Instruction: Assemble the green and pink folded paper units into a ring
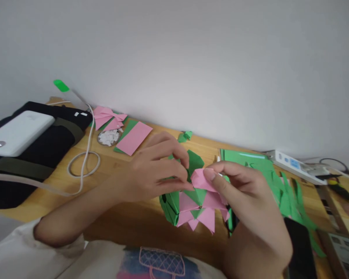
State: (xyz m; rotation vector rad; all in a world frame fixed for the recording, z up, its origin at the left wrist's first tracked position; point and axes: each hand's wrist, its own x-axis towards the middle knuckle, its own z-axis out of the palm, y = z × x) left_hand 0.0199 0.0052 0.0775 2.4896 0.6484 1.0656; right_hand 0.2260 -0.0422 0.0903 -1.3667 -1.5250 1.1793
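Low over the wooden table, in the middle of the head view, is a pink and green folded-paper model [197, 209] made of pointed units, partly covered by both hands. My left hand [159, 166] is bent over its top left side, thumb and fingertips closed at the paper; exactly which fold they pinch is hard to make out. My right hand [247, 197] pinches a pink folded-paper piece [199, 179] between thumb and forefinger, at the upper edge of the model. Whether that piece is joined to the rest cannot be seen.
Behind my left hand lie pink paper rectangles [135, 138], a dish of white bits [108, 137] and pink folded units [107, 116]. Green paper sheets [247, 159] and a power strip [296, 167] are at right. A white power bank [20, 131] rests on a black bag [66, 133].
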